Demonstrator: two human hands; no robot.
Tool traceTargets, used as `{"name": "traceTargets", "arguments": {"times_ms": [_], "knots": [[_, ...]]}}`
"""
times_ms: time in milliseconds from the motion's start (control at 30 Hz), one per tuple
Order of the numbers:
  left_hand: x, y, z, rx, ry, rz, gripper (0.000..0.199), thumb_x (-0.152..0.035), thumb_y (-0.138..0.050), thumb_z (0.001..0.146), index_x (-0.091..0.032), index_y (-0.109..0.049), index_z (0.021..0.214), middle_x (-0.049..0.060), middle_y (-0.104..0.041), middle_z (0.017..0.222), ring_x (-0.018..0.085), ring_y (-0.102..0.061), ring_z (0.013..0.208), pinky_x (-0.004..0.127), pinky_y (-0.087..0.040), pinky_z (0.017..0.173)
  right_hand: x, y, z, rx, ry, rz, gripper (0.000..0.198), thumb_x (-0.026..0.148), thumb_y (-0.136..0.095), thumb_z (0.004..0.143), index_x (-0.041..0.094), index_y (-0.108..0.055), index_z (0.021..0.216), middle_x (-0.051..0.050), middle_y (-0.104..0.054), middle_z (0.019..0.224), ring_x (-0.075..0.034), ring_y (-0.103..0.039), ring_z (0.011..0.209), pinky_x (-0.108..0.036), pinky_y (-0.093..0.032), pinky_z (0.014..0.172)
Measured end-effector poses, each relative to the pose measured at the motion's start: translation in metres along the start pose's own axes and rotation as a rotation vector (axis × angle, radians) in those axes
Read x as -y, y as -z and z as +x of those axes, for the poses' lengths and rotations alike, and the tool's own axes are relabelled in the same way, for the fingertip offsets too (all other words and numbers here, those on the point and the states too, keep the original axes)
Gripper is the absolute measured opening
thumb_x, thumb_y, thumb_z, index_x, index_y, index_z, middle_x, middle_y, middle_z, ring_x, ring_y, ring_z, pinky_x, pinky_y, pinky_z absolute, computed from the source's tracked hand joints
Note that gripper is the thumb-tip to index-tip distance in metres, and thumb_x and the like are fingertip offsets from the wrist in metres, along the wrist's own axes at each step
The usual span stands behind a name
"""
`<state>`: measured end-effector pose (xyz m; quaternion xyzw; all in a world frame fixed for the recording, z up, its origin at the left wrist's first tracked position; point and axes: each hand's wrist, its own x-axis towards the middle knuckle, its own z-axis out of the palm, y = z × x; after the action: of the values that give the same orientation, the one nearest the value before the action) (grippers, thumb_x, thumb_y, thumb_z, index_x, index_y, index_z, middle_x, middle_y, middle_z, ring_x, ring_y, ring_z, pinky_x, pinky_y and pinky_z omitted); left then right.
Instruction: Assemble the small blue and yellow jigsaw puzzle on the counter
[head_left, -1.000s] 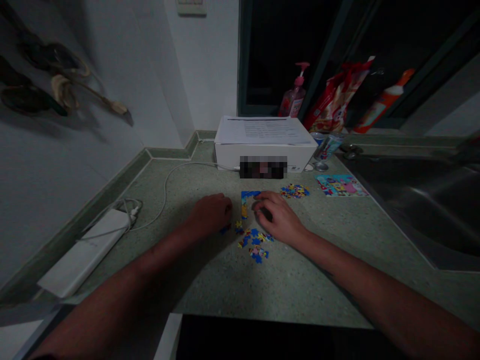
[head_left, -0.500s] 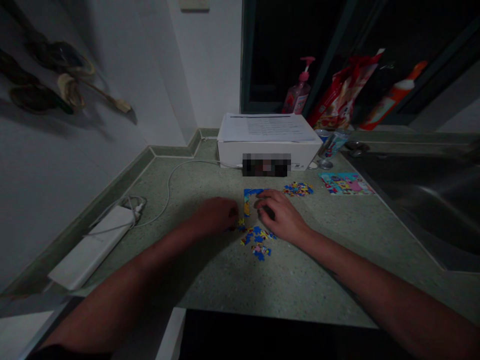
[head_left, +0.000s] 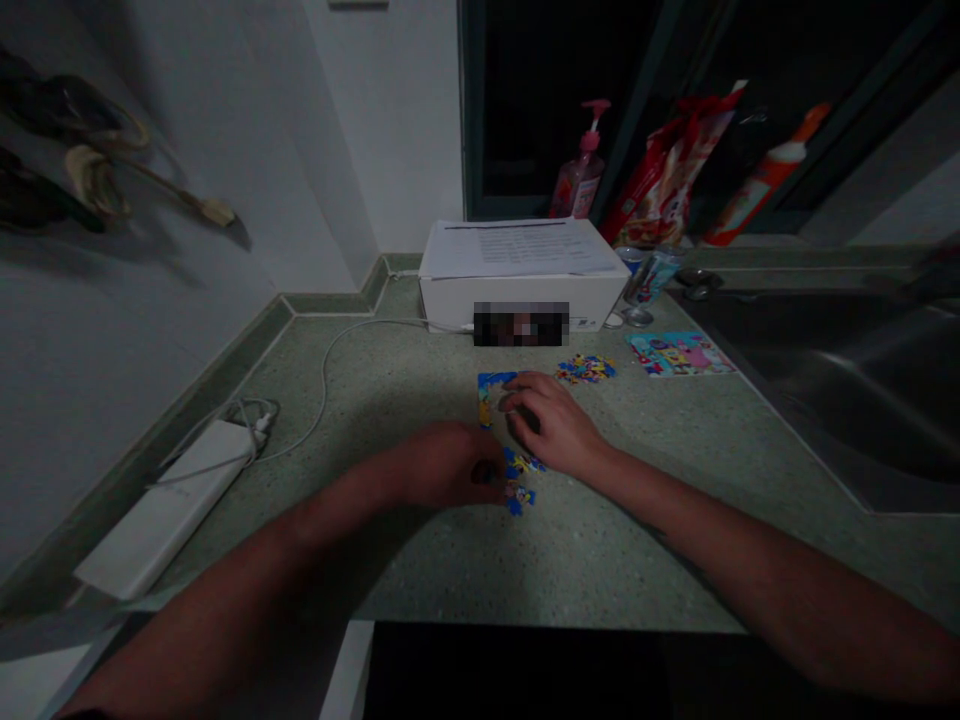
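My left hand point(head_left: 454, 465) is low over a loose group of jigsaw puzzle pieces point(head_left: 516, 492). Its fingers are curled in a pinch at their left side; whatever lies between the fingertips is hidden. Just beyond, a joined corner strip of puzzle point(head_left: 484, 400), blue along the top and yellow down the left side, lies flat on the counter. My right hand point(head_left: 553, 422) rests beside this strip with fingers bent and apart, fingertips at its top edge, and seems to hold nothing. It covers part of the strip. A second pile of pieces point(head_left: 586, 369) lies behind the right hand.
A colourful cartoon picture card point(head_left: 681, 354) lies near the sink point(head_left: 825, 390). A white box point(head_left: 517, 275) with a printed sheet stands at the back, a pixelated dark object before it. A power strip point(head_left: 176, 505) and cable lie left. Bottles and a red bag stand by the window.
My left hand has moved right and nearer to me, from beside the joined strip to over the loose pieces. My right hand stays by the strip. The view has shifted slightly.
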<state>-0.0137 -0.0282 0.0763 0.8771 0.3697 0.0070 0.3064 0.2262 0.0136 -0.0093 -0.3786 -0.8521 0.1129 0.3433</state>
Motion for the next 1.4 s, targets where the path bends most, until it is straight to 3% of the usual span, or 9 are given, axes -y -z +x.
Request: {"name": "traceTargets", "arguments": {"times_ms": [300,567,700,767,900,967,1000,1233,1400], "knots": [[-0.003,-0.007,0.002,-0.050,-0.138,0.116,0.022,-0.029,-0.071,0.104,-0.021,-0.074,0.084,0.001,-0.075,0.081,0.018,-0.063,0.073,0.032,-0.042,0.071,0.000,0.000,-0.001,-0.009,0.009,-0.010,0.021,0.011,-0.065,0.097,0.025,-0.076,0.108,-0.015,-0.076,0.131,-0.036,-0.071,0.130,-0.061,-0.057,0.113],[-0.004,0.003,-0.004,0.044,-0.079,0.094,0.014,-0.021,-0.074,0.096,-0.020,-0.077,0.082,0.001,-0.077,0.078,0.016,-0.065,0.070,0.028,-0.039,0.068,-0.003,-0.001,0.000,-0.034,0.017,-0.008,0.021,0.011,-0.067,0.095,0.025,-0.076,0.107,-0.014,-0.077,0.130,-0.035,-0.071,0.129,-0.060,-0.057,0.113],[-0.006,0.009,-0.007,-0.022,-0.083,0.053,0.012,-0.017,-0.071,0.096,-0.022,-0.078,0.088,-0.002,-0.079,0.083,0.016,-0.066,0.076,0.028,-0.040,0.074,-0.004,-0.001,0.001,-0.057,0.006,0.000,0.022,0.010,-0.067,0.094,0.026,-0.077,0.107,-0.013,-0.078,0.128,-0.034,-0.071,0.127,-0.059,-0.057,0.112],[-0.002,0.014,-0.006,-0.027,-0.021,0.066,0.010,-0.018,-0.073,0.094,-0.020,-0.077,0.085,-0.001,-0.077,0.082,0.016,-0.063,0.073,0.029,-0.036,0.068,-0.004,-0.001,0.001,-0.066,0.003,0.000,0.023,0.010,-0.067,0.093,0.026,-0.077,0.107,-0.013,-0.078,0.126,-0.034,-0.072,0.126,-0.058,-0.057,0.111],[0.010,0.031,-0.010,-0.188,0.263,0.290,0.015,-0.018,-0.065,0.096,-0.021,-0.078,0.091,0.003,-0.080,0.089,0.020,-0.064,0.079,0.032,-0.039,0.075,-0.004,0.000,0.001,-0.080,0.011,0.000,0.023,0.011,-0.064,0.094,0.025,-0.076,0.106,-0.014,-0.078,0.125,-0.035,-0.073,0.125,-0.060,-0.058,0.109],[0.013,0.039,-0.016,-0.218,0.301,0.334,0.023,-0.020,-0.057,0.101,-0.023,-0.080,0.096,0.004,-0.083,0.098,0.022,-0.067,0.085,0.034,-0.043,0.081,-0.004,0.000,0.001,-0.084,0.013,0.001,0.021,0.012,-0.064,0.095,0.025,-0.077,0.106,-0.014,-0.078,0.123,-0.035,-0.073,0.123,-0.059,-0.058,0.109],[0.014,0.042,-0.019,-0.203,0.362,0.325,0.023,-0.019,-0.058,0.099,-0.024,-0.080,0.092,0.004,-0.083,0.096,0.023,-0.067,0.083,0.035,-0.044,0.081,-0.005,-0.001,0.001,-0.086,0.014,0.001,0.021,0.013,-0.064,0.095,0.025,-0.077,0.106,-0.014,-0.078,0.123,-0.035,-0.074,0.123,-0.059,-0.059,0.108],[0.012,0.038,-0.018,0.027,0.329,0.206,0.015,-0.036,-0.076,0.098,-0.024,-0.084,0.102,0.004,-0.085,0.097,0.024,-0.072,0.084,0.033,-0.042,0.073,-0.006,-0.003,0.000,-0.088,0.030,-0.008,0.023,0.012,-0.063,0.094,0.026,-0.076,0.106,-0.014,-0.078,0.123,-0.035,-0.074,0.123,-0.059,-0.059,0.109],[0.014,0.035,-0.017,0.062,0.277,0.166,0.009,-0.032,-0.075,0.098,-0.026,-0.082,0.097,0.001,-0.084,0.093,0.021,-0.072,0.081,0.031,-0.040,0.070,-0.006,-0.003,0.001,-0.081,0.033,-0.014,0.020,0.013,-0.062,0.096,0.025,-0.076,0.106,-0.015,-0.079,0.123,-0.035,-0.074,0.123,-0.059,-0.059,0.108]]}}
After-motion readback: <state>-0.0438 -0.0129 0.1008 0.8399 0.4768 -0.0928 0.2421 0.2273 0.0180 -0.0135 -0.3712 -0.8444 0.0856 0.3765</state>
